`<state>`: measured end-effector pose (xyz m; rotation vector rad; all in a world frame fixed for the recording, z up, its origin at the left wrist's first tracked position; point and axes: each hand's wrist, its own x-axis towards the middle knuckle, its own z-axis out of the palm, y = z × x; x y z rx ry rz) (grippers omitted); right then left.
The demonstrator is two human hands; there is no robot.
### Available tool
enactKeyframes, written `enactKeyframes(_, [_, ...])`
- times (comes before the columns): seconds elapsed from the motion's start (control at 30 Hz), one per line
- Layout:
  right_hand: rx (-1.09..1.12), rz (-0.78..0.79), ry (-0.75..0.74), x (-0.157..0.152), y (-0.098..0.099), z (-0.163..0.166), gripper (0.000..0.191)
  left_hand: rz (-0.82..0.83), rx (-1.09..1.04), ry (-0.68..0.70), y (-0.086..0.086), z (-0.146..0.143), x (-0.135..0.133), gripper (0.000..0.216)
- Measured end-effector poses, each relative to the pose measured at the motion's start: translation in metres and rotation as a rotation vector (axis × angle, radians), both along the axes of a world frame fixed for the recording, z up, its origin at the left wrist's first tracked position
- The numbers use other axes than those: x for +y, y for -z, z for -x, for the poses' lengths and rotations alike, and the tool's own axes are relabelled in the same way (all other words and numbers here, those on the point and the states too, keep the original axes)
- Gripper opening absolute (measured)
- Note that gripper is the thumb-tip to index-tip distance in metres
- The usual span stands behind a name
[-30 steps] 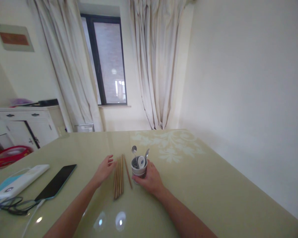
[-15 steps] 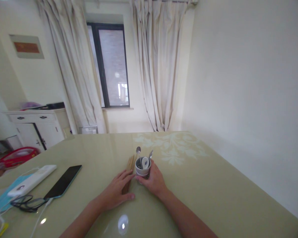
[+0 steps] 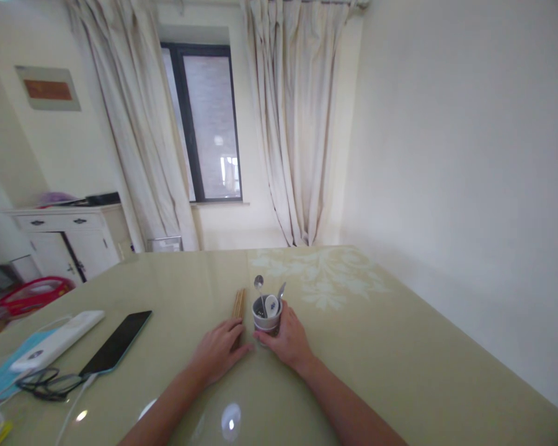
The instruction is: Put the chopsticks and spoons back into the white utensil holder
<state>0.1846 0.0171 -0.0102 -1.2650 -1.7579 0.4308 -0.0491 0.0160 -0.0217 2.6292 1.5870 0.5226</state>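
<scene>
A bundle of wooden chopsticks [image 3: 239,302] lies on the table left of a grey utensil cup [image 3: 264,323]. My left hand [image 3: 217,350] is closed over the near part of the bundle, hiding it. The cup stands upright, with my right hand [image 3: 290,337] wrapped round its right and near side, thumb across the front. Inside the cup are a metal spoon [image 3: 259,283] with its bowl up, a white spoon [image 3: 271,306] with a dark mark, and another metal utensil [image 3: 282,290] leaning right.
On the pale green table [image 3: 376,365], a phone [image 3: 116,342] with a white cable lies at left. Beside it are glasses [image 3: 51,385], a white power strip or power bank [image 3: 58,341] and a blue face mask [image 3: 13,367]. A wall bounds the right side.
My left hand has drawn the chopsticks a little to the left, away from the cup, and its fingers have curled in. My right hand has stayed on the cup.
</scene>
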Motion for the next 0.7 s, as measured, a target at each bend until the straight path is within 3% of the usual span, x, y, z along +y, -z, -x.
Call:
enactKeyframes(0.2, [0.011,-0.005,-0.008,-0.001,-0.003,0.0,0.072,-0.047,0.024,0.078,-0.002,0.019,0.01,0.037])
enactKeyframes(0.43, [0.017,0.002,-0.001,-0.001,-0.001,0.001,0.069,-0.052,-0.037,0.026,0.001,0.049,0.021,0.036])
enactKeyframes(0.7, [0.018,0.012,0.006,0.002,-0.001,0.001,0.073,0.019,0.003,0.032,-0.023,0.034,0.014,0.032])
